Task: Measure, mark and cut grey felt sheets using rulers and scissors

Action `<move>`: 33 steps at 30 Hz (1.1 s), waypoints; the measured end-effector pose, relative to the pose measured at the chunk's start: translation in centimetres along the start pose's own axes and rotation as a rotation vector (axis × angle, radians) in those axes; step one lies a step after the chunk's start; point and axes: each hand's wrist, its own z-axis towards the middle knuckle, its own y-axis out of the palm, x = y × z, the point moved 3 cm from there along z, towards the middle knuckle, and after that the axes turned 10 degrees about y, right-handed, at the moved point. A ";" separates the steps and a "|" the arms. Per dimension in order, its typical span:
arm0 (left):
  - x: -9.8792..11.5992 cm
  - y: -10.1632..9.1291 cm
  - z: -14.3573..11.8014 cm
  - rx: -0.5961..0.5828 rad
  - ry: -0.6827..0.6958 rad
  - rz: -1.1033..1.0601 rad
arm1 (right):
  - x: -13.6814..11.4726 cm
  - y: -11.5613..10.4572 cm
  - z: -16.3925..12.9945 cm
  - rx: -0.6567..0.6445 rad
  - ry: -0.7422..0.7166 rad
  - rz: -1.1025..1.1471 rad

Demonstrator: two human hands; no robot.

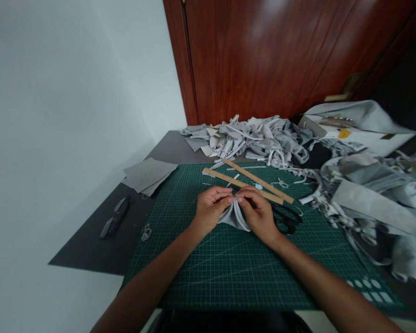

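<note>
My left hand (pixel 211 208) and my right hand (pixel 258 212) meet over the middle of a green cutting mat (pixel 229 268). Together they pinch a small grey fabric piece (pixel 234 217), folded, with white edges hanging down between the palms. Fingertips of both hands touch at its top. Two wooden rulers (pixel 256 182) lie crossed just beyond the hands, with a small blue chalk piece (pixel 259 187) between them. Black scissors (pixel 286 217) rest on the mat right beside my right hand.
A heap of grey fabric scraps (pixel 249 138) lies at the back of the table. Larger grey cloth (pixel 374 199) piles up at the right. Flat grey sheets (pixel 147 175) and a dark tool (pixel 116 217) lie at the left. A wooden door (pixel 280 55) stands behind.
</note>
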 end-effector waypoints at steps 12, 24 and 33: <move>0.0 0.2 0.0 0.054 -0.031 -0.063 | 0.3 0.1 0.1 -0.002 0.071 0.083; 0.5 0.6 -0.2 0.023 0.031 -0.067 | 0.4 0.1 -0.4 0.006 0.014 -0.105; 0.7 0.7 -0.3 0.041 0.057 -0.053 | 0.4 0.2 -0.4 -0.020 0.034 -0.051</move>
